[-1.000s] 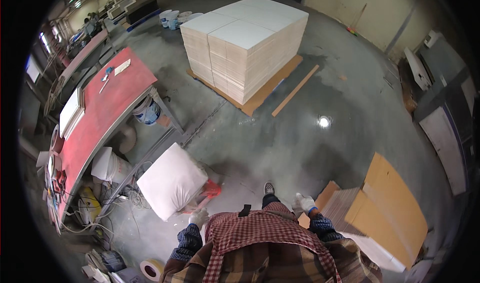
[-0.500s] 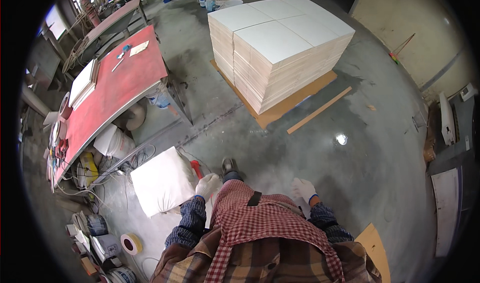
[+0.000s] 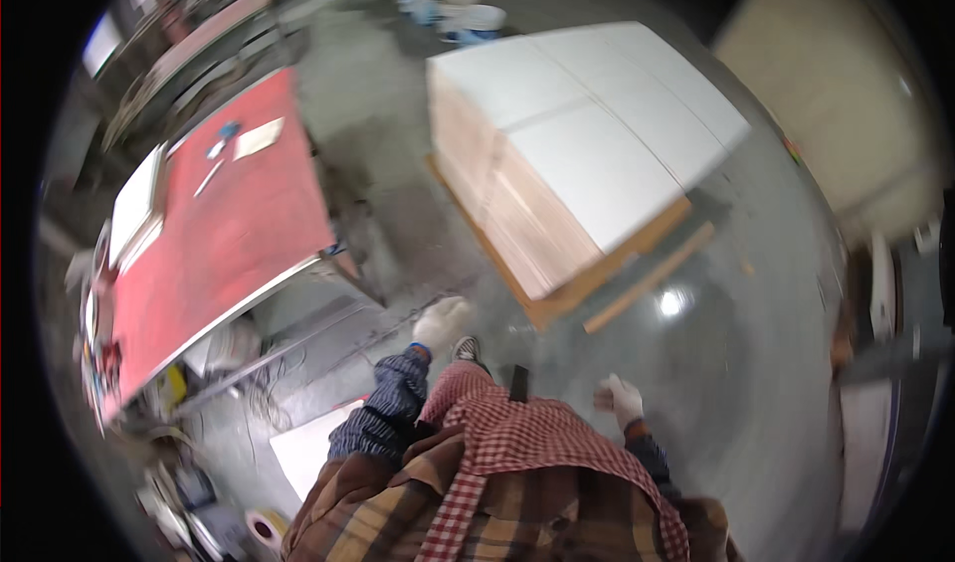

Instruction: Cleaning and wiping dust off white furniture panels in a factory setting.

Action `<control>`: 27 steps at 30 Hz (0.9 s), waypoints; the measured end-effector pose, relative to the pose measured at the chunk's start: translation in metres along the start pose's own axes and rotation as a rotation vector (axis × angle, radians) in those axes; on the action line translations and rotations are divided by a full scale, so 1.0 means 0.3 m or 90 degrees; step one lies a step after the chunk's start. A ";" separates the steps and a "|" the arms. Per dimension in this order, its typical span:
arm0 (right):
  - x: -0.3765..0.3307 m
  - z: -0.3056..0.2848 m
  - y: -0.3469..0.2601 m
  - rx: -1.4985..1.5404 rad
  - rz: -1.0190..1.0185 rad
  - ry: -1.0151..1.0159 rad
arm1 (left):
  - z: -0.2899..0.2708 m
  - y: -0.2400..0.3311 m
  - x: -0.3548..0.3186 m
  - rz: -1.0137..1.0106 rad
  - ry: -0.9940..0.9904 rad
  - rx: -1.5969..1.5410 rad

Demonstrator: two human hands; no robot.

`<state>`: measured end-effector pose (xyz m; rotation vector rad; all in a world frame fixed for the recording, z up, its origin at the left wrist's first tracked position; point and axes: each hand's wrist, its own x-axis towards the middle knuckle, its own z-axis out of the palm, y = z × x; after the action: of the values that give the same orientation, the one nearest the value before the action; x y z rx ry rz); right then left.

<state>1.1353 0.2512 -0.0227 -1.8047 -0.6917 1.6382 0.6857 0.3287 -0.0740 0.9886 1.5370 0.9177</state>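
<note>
My left hand (image 3: 445, 321), in a white glove, is held out ahead of me over the floor, between the red-topped table (image 3: 234, 229) and a tall stack of white-faced panels (image 3: 587, 129). Motion smears its fingers, and nothing shows in it. To the right of my checked apron hangs my right hand (image 3: 619, 399), gloved too, its fingers loosely apart and holding nothing. The stack, closest to both hands, rests on a brown base board (image 3: 557, 308). Behind my left sleeve a white block-shaped bundle (image 3: 303, 453) lies partly hidden on the floor.
A wooden strip (image 3: 652, 279) lies on the floor beside the stack. Several buckets (image 3: 480, 20) stand behind it. Sheets (image 3: 139, 204) and small tools sit on the red table, with cables (image 3: 264, 393) below. A tape roll (image 3: 265, 527) is at lower left, a wall (image 3: 846, 94) at right.
I have stepped forward; the stack and red table appear nearer, and the white bundle has slid back beside me. My left hand has swung forward, and my right hand's fingers have loosened.
</note>
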 end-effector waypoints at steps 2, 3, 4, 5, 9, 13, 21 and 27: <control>0.051 0.084 -0.066 -0.004 0.033 0.014 | -0.039 0.291 0.032 -0.047 -0.036 0.142; 0.069 0.147 -0.126 -0.036 0.047 -0.004 | -0.073 0.306 0.047 -0.036 0.003 0.151; 0.095 0.204 -0.175 -0.063 0.061 -0.011 | -0.110 0.310 0.075 -0.021 0.031 0.165; 0.157 0.226 -0.188 -0.089 0.063 -0.049 | -0.146 0.296 0.094 -0.040 0.073 0.158; 0.440 0.346 -0.276 0.034 0.105 -0.338 | -0.280 0.318 0.094 -0.081 0.114 0.091; 0.531 0.631 -0.492 -0.171 0.052 -0.311 | -0.400 0.204 -0.011 -0.126 0.257 0.113; 0.597 1.037 -0.682 -0.272 0.050 -0.416 | -0.657 0.091 -0.176 -0.178 0.458 -0.074; 0.569 1.358 -0.702 -0.362 0.011 -0.354 | -0.988 0.107 -0.211 -0.167 0.502 -0.274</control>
<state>0.7509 0.5540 -0.0102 -1.6970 -1.5156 2.1310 0.4054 0.2637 0.0262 0.0868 1.9205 1.4606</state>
